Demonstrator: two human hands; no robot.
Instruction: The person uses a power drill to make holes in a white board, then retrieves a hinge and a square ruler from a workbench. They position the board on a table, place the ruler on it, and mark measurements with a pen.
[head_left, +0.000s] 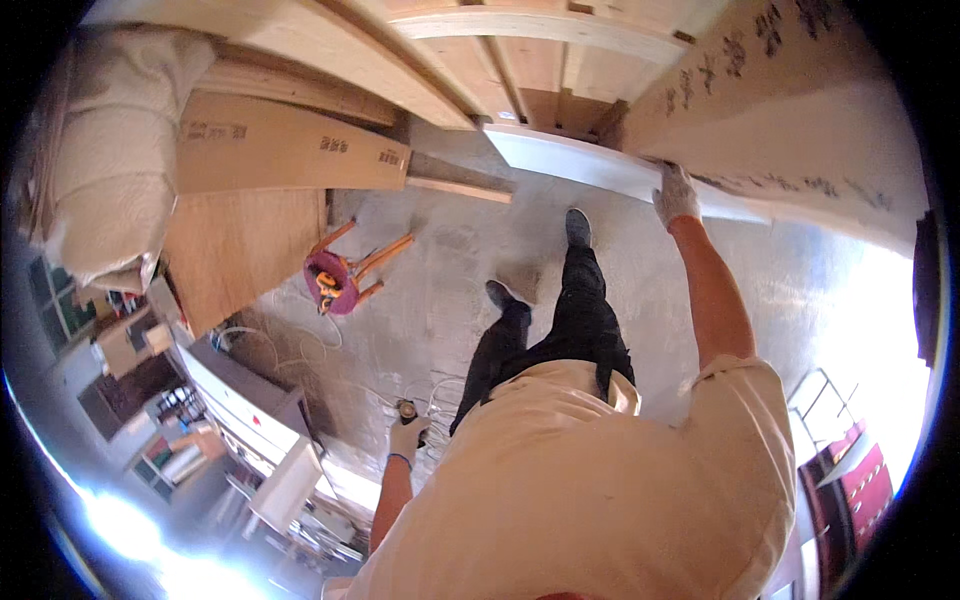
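My right hand (677,194), in a white work glove, is closed over the upper edge of a long white board (570,165). The board stands on edge on the floor, along a stack of timber and a tall cardboard carton (760,110). Low at my left side, my gloved left hand (405,437) is wrapped round a dark handheld tool with a round, brass-coloured end (406,409). Its exact kind is too small to make out. Pale cords or hoses (350,380) lie on the floor near that tool.
A stool (341,297) with a purple round seat carries a yellow-and-black tool (327,284). Behind it are a plywood sheet (245,250), a long cardboard carton (290,150) and a wrapped bundle (115,150). A cluttered workbench (235,400) stands left; red cabinets (865,485) stand right.
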